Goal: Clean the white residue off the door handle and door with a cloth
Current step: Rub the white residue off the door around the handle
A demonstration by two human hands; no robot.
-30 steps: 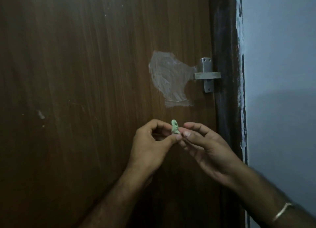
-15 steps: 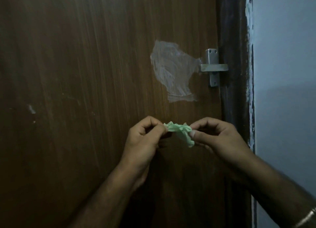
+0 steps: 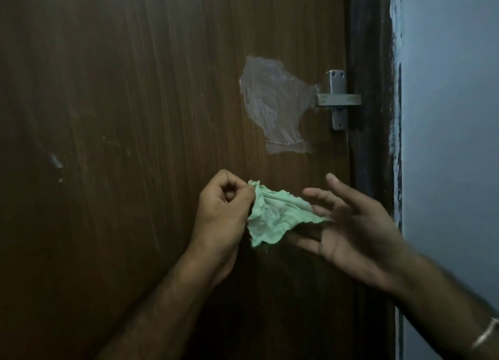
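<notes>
Dark brown wood-grain door (image 3: 121, 116) across most of the view, dim light. Blackish door frame (image 3: 370, 49) along its right edge, pale streaks of paint down the frame's outer side, then a blue-grey wall (image 3: 453, 116) at far right.

White residue (image 3: 272, 108) smeared in an irregular patch on the door, upper right of centre, streaked, reaching rightward to touch the metal door handle (image 3: 337, 99). Handle: vertical plate with two screws at top, horizontal bar crossing it, faint whitish marks on the bar. Small pale fleck (image 3: 56, 161) on the door at far left, well apart from the patch.

Below the patch, in front of the door: light green cloth (image 3: 272, 219), crumpled, partly spread, hanging between both hands, clear of the residue.

Left hand (image 3: 224, 211): fingers curled, pinching the cloth's upper left corner between thumb and fingertips.

Right hand (image 3: 348, 222): palm up, fingers spread and mostly straight, under the cloth's right edge, no grip on it. Thin metal bangle (image 3: 486, 335) on the right wrist at the lower right corner.
</notes>
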